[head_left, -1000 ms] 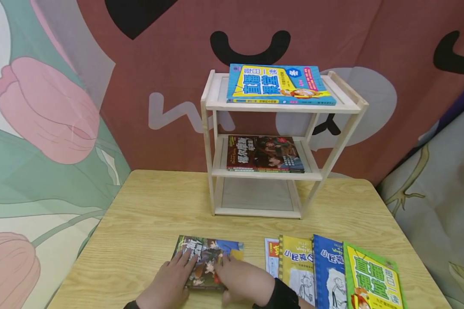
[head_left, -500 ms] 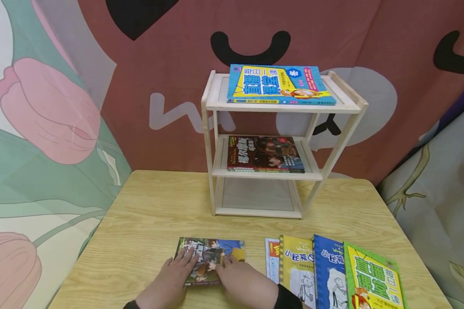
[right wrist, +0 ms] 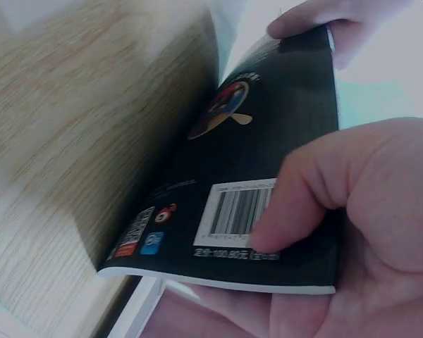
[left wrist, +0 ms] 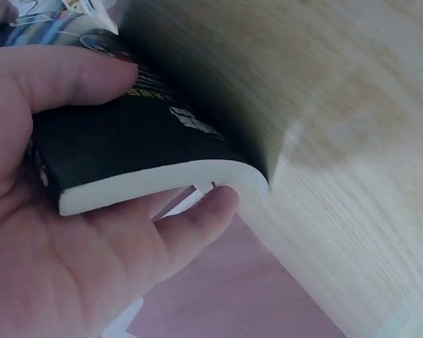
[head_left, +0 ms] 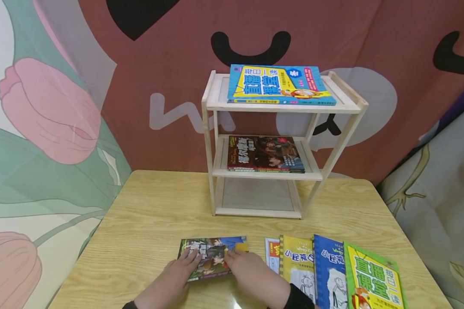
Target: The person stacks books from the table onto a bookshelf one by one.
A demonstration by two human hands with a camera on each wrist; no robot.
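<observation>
A comic-style book [head_left: 212, 262] with a colourful cover lies at the front of the table, its near edge tipped up between both hands. My left hand [head_left: 175, 274] grips its left end, fingers over the front cover. In the left wrist view, the thumb presses the book's black back cover [left wrist: 127, 137] while the fingers pass beneath the pages. My right hand [head_left: 258, 277] holds the right end in the same way. The right wrist view shows its thumb against the barcode [right wrist: 236, 211]. The book's far edge is at the wooden tabletop.
Behind stands a pale wooden three-tier shelf [head_left: 260, 211]. Its top carries a blue-and-yellow book [head_left: 278, 83], its middle tier a dark-covered book [head_left: 264, 154]. At the right, a thin white-and-red booklet [head_left: 272, 253], yellow book [head_left: 295, 262], blue book [head_left: 328, 266] and green book [head_left: 373, 274] lie overlapping.
The book has shifted slightly right and turned a little, its near edge now farther from me. My right hand has moved slightly right with it; the left has barely moved.
</observation>
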